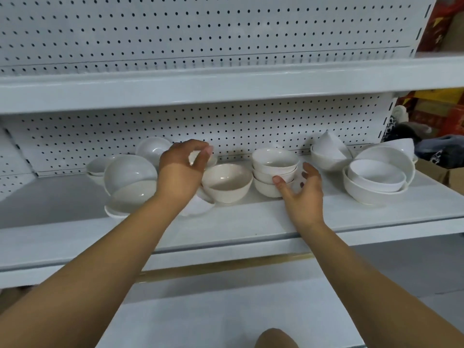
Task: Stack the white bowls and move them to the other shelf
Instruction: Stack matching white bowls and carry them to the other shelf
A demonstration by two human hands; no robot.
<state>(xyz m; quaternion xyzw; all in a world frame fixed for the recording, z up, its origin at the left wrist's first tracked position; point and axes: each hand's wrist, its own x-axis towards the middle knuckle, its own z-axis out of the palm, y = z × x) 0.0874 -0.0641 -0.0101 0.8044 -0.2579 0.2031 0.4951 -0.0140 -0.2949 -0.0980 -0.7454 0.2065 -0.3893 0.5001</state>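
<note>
Stacking step: left hand (182, 169) pinches a small bowl (193, 156) at the shelf (251, 222) back.
Right hand (305, 190): grip loosely spread, thumb touching the three-bowl stack (275, 169) mid-shelf.
Next: probably nest that bowl onto the stack.

White pegboard panel (200, 28) behind; red-yellow boxes (437, 114) far right, dark cloth (442, 149) above brown carton (452, 174)

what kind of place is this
Likely a shop or its stockroom: white metal shelving with a pegboard back panel, many loose white bowls on it, and red packaged goods beyond at the right.
</note>
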